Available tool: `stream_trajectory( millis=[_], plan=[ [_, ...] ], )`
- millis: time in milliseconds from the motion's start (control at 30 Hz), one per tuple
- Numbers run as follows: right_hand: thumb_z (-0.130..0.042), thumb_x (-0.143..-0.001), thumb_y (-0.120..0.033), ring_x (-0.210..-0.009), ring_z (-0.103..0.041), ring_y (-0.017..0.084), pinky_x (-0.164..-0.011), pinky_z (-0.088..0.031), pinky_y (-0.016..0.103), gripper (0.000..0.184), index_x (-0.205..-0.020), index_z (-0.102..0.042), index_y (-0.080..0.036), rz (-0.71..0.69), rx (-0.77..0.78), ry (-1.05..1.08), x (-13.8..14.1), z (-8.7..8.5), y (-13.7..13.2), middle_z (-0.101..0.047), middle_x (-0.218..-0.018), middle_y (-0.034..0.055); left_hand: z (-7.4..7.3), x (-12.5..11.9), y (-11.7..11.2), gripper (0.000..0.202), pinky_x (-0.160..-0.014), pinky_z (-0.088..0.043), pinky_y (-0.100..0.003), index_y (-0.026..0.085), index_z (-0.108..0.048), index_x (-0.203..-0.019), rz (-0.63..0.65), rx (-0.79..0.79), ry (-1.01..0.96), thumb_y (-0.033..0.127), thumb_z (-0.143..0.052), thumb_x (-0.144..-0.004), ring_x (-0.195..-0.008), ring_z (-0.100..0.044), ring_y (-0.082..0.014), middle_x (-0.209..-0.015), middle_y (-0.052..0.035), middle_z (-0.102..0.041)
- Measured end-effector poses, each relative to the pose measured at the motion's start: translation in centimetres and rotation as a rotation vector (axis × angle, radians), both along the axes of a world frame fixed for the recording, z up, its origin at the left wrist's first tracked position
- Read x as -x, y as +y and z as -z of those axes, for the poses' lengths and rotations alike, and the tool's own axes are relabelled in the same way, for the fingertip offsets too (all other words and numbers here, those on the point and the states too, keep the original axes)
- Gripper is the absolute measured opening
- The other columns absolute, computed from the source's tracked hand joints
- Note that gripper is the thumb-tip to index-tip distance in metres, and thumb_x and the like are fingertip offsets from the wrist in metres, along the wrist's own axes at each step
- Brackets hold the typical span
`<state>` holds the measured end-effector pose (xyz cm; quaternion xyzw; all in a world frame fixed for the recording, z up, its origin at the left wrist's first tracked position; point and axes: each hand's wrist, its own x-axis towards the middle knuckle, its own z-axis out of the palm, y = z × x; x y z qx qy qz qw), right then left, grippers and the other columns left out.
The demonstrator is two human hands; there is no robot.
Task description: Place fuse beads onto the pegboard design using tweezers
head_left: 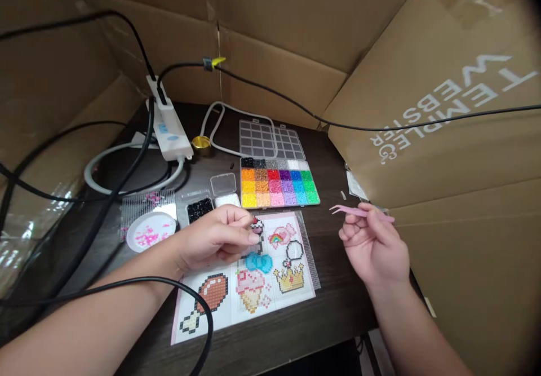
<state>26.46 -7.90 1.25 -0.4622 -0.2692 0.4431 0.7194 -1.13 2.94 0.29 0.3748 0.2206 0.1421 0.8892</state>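
Note:
My right hand (376, 246) is raised at the right, thumb and fingers closed around pink tweezers (359, 212). Their bent tips point left and stand slightly apart. My left hand (220, 235) is closed over the top of a pattern sheet (220, 325), fingers curled and thumb pressed against them; whatever it may hold is hidden. Printed on the sheet are pixel pictures, among them a drumstick (212, 293), an ice cream (250, 288) and a crown (290, 278). A clear pegboard (310, 252) lies at its right side, and a turquoise bow-like piece (258, 262) rests on it.
Behind the sheet stands an open bead box (279, 181) sorted by colour. Small boxes of black beads (199, 209) and white beads (227, 200) sit left of it. Further left are a plate (150, 232) with pink beads and a power strip (169, 131). A black cable (203, 302) loops in front.

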Motion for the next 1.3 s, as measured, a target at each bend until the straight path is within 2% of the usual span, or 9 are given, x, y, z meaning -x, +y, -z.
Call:
stream_trajectory(
  millis=[133, 200, 267, 400, 500, 867, 1000, 1133, 1300],
  plan=[
    [-0.081, -0.073, -0.028, -0.056, -0.062, 0.008, -0.052, -0.052, 0.018, 0.015, -0.081, -0.070, -0.022, -0.082, 0.010, 0.037, -0.7, -2.3, 4.1, -0.069, -0.067, -0.0021, -0.1, 0.1, -0.1, 0.059, -0.037, -0.020, -0.014, 0.020, -0.021, -0.058, -0.006, -0.010, 0.008, 0.019, -0.077, -0.075, -0.037, -0.023, -0.0016, -0.046, 0.0104, -0.025],
    [-0.081, -0.073, -0.027, -0.051, -0.058, 0.008, -0.048, -0.050, 0.019, 0.016, -0.075, -0.067, -0.022, -0.110, 0.008, 0.020, 0.1, -2.5, 5.7, -0.066, -0.063, -0.0037, -0.1, 0.2, -0.1, 0.058, -0.037, -0.022, -0.014, 0.020, -0.021, -0.058, -0.001, -0.007, 0.017, 0.019, -0.077, -0.076, -0.037, -0.023, -0.0015, -0.045, 0.0106, -0.025],
    [-0.081, -0.073, -0.028, -0.050, -0.058, 0.008, -0.047, -0.050, 0.020, 0.017, -0.075, -0.065, -0.022, -0.116, 0.012, -0.004, 1.3, -1.9, 6.7, -0.066, -0.062, -0.0039, -0.2, 0.2, -0.1, 0.058, -0.037, -0.023, -0.014, 0.019, -0.022, -0.058, 0.001, -0.003, 0.022, 0.019, -0.077, -0.075, -0.037, -0.024, -0.0013, -0.045, 0.0105, -0.025],
    [-0.082, -0.074, -0.034, -0.052, -0.064, 0.012, -0.051, -0.055, 0.025, 0.023, -0.089, -0.071, -0.020, -0.179, 0.044, -0.099, 3.7, 0.1, 6.7, -0.071, -0.066, -0.0005, -0.4, 0.0, -0.1, 0.060, -0.036, -0.022, -0.014, 0.019, -0.021, -0.057, -0.011, 0.008, 0.037, 0.019, -0.079, -0.072, -0.035, -0.029, -0.0021, -0.044, 0.0095, -0.029],
    [-0.081, -0.077, -0.037, -0.055, -0.067, 0.013, -0.055, -0.057, 0.027, 0.024, -0.091, -0.074, -0.019, -0.225, 0.055, -0.191, 4.0, 1.2, 6.1, -0.074, -0.070, 0.0024, -0.5, -0.1, -0.1, 0.060, -0.036, -0.022, -0.014, 0.019, -0.021, -0.056, -0.022, 0.015, 0.046, 0.018, -0.079, -0.071, -0.035, -0.029, -0.0020, -0.044, 0.0097, -0.029],
    [-0.079, -0.080, -0.039, -0.061, -0.069, 0.014, -0.062, -0.060, 0.029, 0.021, -0.090, -0.079, -0.020, 0.025, 0.044, -0.404, 1.2, 2.4, 7.5, -0.075, -0.069, 0.0024, -0.3, 0.3, -0.2, 0.065, -0.038, -0.018, -0.018, 0.019, -0.017, -0.054, 0.012, -0.017, 0.048, 0.023, -0.079, -0.073, -0.037, -0.026, -0.0020, -0.045, 0.0098, -0.026],
    [-0.079, -0.078, -0.034, -0.068, -0.073, 0.017, -0.067, -0.062, 0.033, 0.016, -0.089, -0.079, -0.021, 0.094, 0.027, -0.519, 2.2, 2.3, 7.7, -0.079, -0.079, 0.0037, -0.4, 0.2, -0.2, 0.066, -0.039, -0.019, -0.019, 0.019, -0.018, -0.054, 0.013, -0.021, 0.066, 0.025, -0.080, -0.072, -0.037, -0.027, -0.0022, -0.045, 0.0098, -0.026],
    [-0.076, -0.080, -0.028, -0.080, -0.075, 0.020, -0.079, -0.063, 0.037, 0.007, -0.084, -0.080, -0.024, 0.067, -0.046, -0.674, 4.1, 1.7, 8.0, -0.080, -0.086, 0.0042, -0.5, 0.2, -0.2, 0.064, -0.038, -0.018, -0.017, 0.019, -0.020, -0.053, 0.012, -0.023, 0.056, 0.026, -0.081, -0.072, -0.036, -0.028, -0.0020, -0.043, 0.0095, -0.027],
    [-0.071, -0.085, -0.025, -0.081, -0.073, 0.019, -0.077, -0.060, 0.036, 0.010, -0.086, -0.081, -0.024, 0.048, -0.132, -0.819, 5.5, 0.5, 8.5, -0.078, -0.086, 0.0051, -0.5, 0.1, -0.4, 0.066, -0.037, -0.017, -0.016, 0.019, -0.019, -0.053, -0.013, 0.009, 0.042, 0.025, -0.082, -0.071, -0.036, -0.022, -0.0009, -0.044, 0.0111, -0.023]
  ],
)
